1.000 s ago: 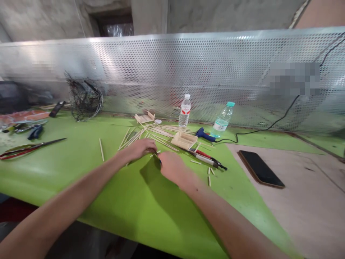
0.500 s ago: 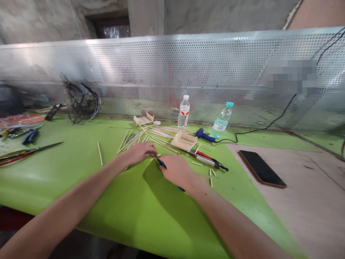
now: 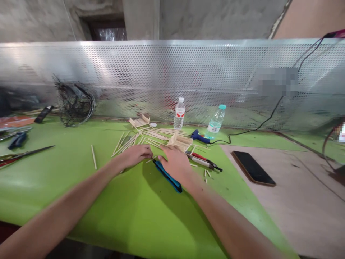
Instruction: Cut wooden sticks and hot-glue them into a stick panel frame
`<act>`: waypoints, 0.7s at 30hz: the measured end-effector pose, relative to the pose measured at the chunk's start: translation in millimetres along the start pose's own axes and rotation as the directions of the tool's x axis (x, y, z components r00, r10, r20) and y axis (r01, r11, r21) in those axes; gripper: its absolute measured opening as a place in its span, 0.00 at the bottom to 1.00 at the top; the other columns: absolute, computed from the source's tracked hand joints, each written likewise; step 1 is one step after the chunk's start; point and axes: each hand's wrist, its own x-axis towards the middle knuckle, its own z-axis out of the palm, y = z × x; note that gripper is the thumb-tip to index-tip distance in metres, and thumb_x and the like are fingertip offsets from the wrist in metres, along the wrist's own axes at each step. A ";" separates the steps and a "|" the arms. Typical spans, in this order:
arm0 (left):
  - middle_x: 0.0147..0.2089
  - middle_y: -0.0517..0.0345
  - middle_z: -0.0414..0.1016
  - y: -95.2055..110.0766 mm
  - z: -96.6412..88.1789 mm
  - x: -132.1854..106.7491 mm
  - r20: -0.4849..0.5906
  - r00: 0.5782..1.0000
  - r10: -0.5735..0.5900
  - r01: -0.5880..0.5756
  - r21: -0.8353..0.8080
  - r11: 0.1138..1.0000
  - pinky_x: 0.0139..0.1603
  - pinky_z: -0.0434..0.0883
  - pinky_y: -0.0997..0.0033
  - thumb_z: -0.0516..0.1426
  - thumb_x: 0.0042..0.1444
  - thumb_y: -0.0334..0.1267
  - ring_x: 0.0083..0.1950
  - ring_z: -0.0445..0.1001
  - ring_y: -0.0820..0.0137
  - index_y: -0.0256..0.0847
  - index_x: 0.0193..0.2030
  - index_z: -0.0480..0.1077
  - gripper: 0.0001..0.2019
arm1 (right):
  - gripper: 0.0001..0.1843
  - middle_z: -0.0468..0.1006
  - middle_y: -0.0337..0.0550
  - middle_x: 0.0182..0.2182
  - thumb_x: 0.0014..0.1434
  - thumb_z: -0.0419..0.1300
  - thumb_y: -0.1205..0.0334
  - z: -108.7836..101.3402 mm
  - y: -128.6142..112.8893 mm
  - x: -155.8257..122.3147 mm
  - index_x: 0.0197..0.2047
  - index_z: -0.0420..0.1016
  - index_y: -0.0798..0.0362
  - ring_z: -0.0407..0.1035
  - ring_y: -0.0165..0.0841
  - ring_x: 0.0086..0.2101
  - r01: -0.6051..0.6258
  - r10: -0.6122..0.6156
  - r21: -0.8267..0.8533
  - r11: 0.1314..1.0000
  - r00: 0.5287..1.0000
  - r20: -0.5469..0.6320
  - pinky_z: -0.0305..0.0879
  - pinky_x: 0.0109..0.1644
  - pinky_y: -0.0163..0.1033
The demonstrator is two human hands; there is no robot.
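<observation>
My left hand (image 3: 134, 155) is above the green table, its fingers curled in a pinch; what lies in them is too small to make out. Right beside its fingertips is a short piece of wooden stick (image 3: 149, 161). A pair of blue-handled pliers (image 3: 169, 177) lies slantwise on the table, dark tip toward my left fingers. Over the pliers' far side is my right hand (image 3: 176, 162), its fingers stretched out and the thumb apart from them. Its fingertips reach toward a small slatted wooden piece (image 3: 180, 142). Thin wooden sticks (image 3: 126, 145) spread out beyond both hands.
Behind the sticks stand two bottles, one white-capped (image 3: 179, 114) and one teal-capped (image 3: 215, 123). A blue glue gun (image 3: 199, 136) trails a black cord. To the right are a red-and-white handled tool (image 3: 202, 160) and a phone (image 3: 253, 168). Scissors (image 3: 27, 154) lie left.
My right hand has loosened from the blue-handled pliers and stretched its fingers forward, so the handles now show. My left hand keeps its pinch. The whole view has shifted slightly.
</observation>
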 end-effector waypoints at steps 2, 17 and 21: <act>0.47 0.52 0.79 -1.0 1.2 -0.1 0.011 1.000 -0.027 0.027 -0.019 0.999 0.54 0.69 0.56 0.53 0.66 0.42 0.45 0.76 0.63 0.47 0.44 0.80 0.13 | 0.29 0.69 0.52 0.63 0.68 0.51 0.54 2.4 8.6 4.3 0.69 0.60 0.54 0.58 0.44 0.62 -0.021 0.019 -0.023 1.000 0.998 -0.067 0.56 0.64 0.48; 0.47 0.53 0.80 0.3 3.0 -1.6 0.020 0.994 -0.106 0.107 -0.067 0.992 0.52 0.70 0.54 0.55 0.65 0.44 0.46 0.77 0.62 0.49 0.45 0.80 0.12 | 0.21 0.76 0.52 0.54 0.65 0.50 0.67 9.4 53.4 19.7 0.60 0.70 0.52 0.66 0.44 0.55 -0.186 0.190 -0.096 0.978 0.981 0.032 0.65 0.52 0.44; 0.47 0.53 0.80 2.2 2.6 -2.2 0.020 0.993 -0.116 0.117 -0.081 0.990 0.52 0.70 0.55 0.55 0.65 0.43 0.46 0.77 0.62 0.48 0.45 0.80 0.12 | 0.20 0.76 0.51 0.53 0.65 0.51 0.69 11.9 57.8 23.2 0.57 0.73 0.52 0.67 0.43 0.54 -0.215 0.216 -0.098 0.972 0.976 -0.002 0.65 0.51 0.43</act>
